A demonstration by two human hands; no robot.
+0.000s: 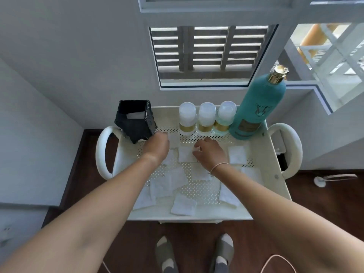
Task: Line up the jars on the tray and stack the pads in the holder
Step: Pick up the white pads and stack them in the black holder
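Three clear jars with white lids and gold bands [187,117] [206,117] [224,117] stand side by side along the back of the white perforated tray [275,166]. A black mesh holder [136,125] stands tilted at the back left with a white pad [135,115] inside it. Several white square pads lie loose on the tray, among them one in the middle [185,154], one at the right [237,154] and one at the front [184,204]. My left hand [157,145] is palm-down beside the holder's base, its fingers hidden. My right hand [210,152] pinches the middle pad's right edge.
A tall teal bottle with a gold cap [260,107] stands at the tray's back right, touching the right jar. The tray has looped white handles on the left [101,152] and right [293,146]. A wall and a window are just behind it. My slippered feet are on the dark wooden floor below.
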